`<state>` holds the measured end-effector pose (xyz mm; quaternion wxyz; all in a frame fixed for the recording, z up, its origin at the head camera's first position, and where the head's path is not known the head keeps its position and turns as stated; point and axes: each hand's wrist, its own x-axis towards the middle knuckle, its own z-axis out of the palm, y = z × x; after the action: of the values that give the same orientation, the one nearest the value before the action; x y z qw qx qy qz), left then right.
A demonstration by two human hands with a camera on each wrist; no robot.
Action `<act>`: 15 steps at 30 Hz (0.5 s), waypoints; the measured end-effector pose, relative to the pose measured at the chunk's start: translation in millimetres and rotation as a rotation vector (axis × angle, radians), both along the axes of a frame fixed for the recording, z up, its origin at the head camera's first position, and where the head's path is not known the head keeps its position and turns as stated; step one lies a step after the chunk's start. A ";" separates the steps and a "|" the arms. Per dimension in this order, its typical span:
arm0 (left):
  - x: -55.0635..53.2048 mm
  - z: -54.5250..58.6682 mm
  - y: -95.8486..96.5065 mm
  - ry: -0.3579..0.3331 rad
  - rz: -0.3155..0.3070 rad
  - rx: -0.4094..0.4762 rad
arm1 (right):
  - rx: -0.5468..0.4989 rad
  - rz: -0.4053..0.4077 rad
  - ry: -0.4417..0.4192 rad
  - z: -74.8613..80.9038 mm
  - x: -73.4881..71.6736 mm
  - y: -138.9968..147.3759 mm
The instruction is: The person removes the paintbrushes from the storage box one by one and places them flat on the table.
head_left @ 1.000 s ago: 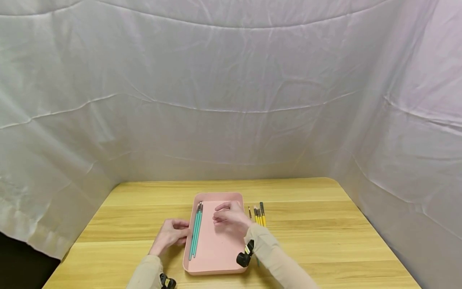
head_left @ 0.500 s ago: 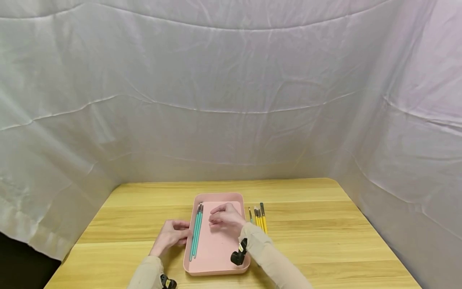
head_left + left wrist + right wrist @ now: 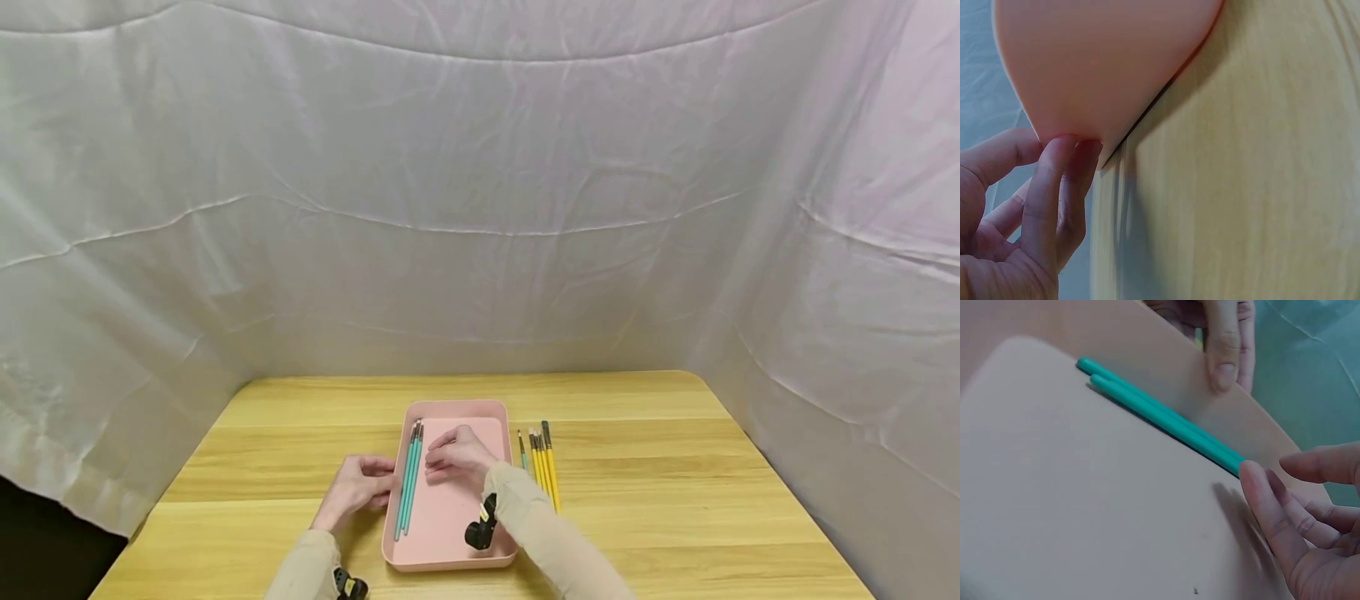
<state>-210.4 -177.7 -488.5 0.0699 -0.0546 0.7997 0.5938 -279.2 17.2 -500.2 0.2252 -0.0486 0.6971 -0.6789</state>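
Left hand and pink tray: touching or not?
Touching. In the left wrist view, the left hand pinches the pink tray by its edge, no gap; the right wrist view shows the thumb against the inner side.

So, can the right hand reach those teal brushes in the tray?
Probably yes. The right hand is over the pink tray, close beside the teal brushes, with nothing visible between them; the left hand grips the tray's edge.

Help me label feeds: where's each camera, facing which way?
Head: worn there, facing forward and down at the pink tray; left hand, right hand show.
Left wrist: worn there, facing the tray's outer wall; left hand shows.
Right wrist: worn there, facing into the tray; both hands.
Head and right wrist share the teal brushes.
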 end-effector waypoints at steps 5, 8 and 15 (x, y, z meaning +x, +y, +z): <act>-0.5 -0.7 -0.6 -0.005 -0.009 -0.001 | 0.063 0.000 0.006 -1.9 2.1 -5.6; -0.8 -1.3 -1.0 -0.002 -0.016 0.002 | 0.097 -0.008 0.009 -1.1 4.2 -8.2; -1.4 -0.8 -1.8 0.003 -0.029 0.011 | 0.203 -0.003 0.054 2.2 7.7 -14.4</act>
<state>-211.8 -179.5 -489.3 0.0776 -0.0418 0.7974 0.5970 -271.5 2.8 -498.0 0.2093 -0.0428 0.7680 -0.6037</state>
